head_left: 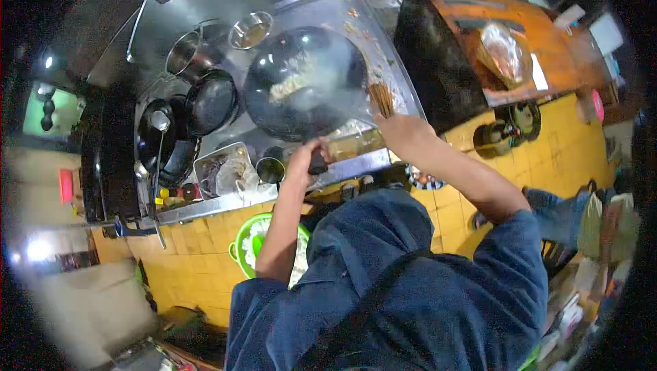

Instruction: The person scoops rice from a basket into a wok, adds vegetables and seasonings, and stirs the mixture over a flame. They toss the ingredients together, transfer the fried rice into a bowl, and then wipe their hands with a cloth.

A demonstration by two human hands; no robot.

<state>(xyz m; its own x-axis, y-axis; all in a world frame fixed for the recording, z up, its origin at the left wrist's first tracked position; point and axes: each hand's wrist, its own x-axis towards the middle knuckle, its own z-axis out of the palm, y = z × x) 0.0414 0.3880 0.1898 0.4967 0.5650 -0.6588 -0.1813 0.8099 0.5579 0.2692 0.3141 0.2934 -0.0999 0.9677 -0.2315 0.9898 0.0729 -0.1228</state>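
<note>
A large black wok point(274, 108) sits on the metal stove with pale food point(291, 85) in it and steam rising. My left hand point(306, 160) is closed around the wok's dark handle point(318, 163) at the near side. At the wok's right rim, my right hand point(405, 135) is closed on the handle of a ladle point(313, 97), whose dark head reaches into the food. A bamboo brush point(381, 99) stands right beside my right fingers, overlapping them in this view.
Left of the wok are black pans point(212, 103), a steel pot point(186, 55), another ladle point(159, 122) and a tray point(222, 169). A metal bowl point(250, 30) stands behind. Below my left forearm is a green basket point(237, 246) of white food. An orange table point(547, 43) stands right.
</note>
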